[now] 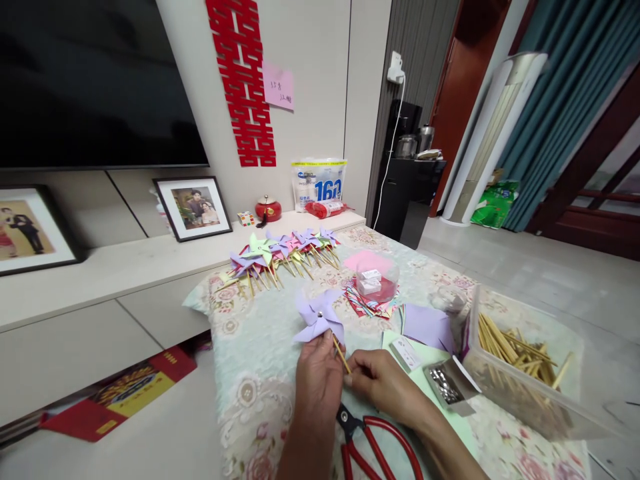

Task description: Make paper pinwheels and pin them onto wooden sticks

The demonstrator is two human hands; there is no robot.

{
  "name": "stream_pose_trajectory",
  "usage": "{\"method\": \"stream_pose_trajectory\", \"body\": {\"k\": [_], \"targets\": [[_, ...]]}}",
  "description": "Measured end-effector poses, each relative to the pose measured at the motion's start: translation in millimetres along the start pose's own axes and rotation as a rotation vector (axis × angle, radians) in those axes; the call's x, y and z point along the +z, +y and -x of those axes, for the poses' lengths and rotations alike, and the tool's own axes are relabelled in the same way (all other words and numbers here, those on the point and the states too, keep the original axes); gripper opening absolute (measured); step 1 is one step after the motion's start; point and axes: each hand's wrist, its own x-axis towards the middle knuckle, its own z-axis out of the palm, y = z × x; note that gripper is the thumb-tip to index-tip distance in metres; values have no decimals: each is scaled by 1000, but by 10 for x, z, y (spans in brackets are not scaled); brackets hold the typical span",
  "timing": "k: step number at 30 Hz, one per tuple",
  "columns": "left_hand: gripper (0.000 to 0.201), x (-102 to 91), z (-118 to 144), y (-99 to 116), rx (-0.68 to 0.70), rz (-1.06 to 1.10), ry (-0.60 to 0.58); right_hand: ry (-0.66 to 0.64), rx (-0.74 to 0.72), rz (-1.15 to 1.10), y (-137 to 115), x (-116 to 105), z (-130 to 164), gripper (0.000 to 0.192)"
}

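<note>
The pinwheel was pale purple paper, four folded blades pinned at the centre to a thin wooden stick (slanting down toward the hands), held above the flowered cloth. The left hand and right hand each pinched the stick's lower end. The red scissors were partly hidden by the forearms.

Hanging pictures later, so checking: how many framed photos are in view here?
2. One framed photo leans on the wall shelf below the TV; another sits at the far left edge, partly cut off. More may be out of view.
</note>
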Motion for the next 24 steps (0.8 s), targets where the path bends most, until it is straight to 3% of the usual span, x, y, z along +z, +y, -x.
{"method": "stream_pose_trajectory", "body": {"k": [3, 5, 9, 11, 14, 17, 24], "targets": [[27, 20, 24, -4, 50, -35, -15, 7, 20, -47, 46, 11, -8, 15], [38, 30, 39, 0, 124, -92, 36, 12, 38, -98, 52, -13, -9, 16], [66, 28, 50, 46, 458, -427, 198, 47, 58, -117, 52, -83, -13, 19], [61, 22, 56, 76, 681, -635, 213, 50, 55, -97, 59, -106, -18, 19], [32, 11, 75, 99, 893, -892, 183, 44, 44, -83, 68, -115, -22, 17], [17, -4, 80, 90, 933, -986, 171, 36, 35, -54, 65, -112, -18, 16], [13, -46, 19, 66, 924, -955, 183, 22, 46, -24, 49, -112, 4, 16]]}}
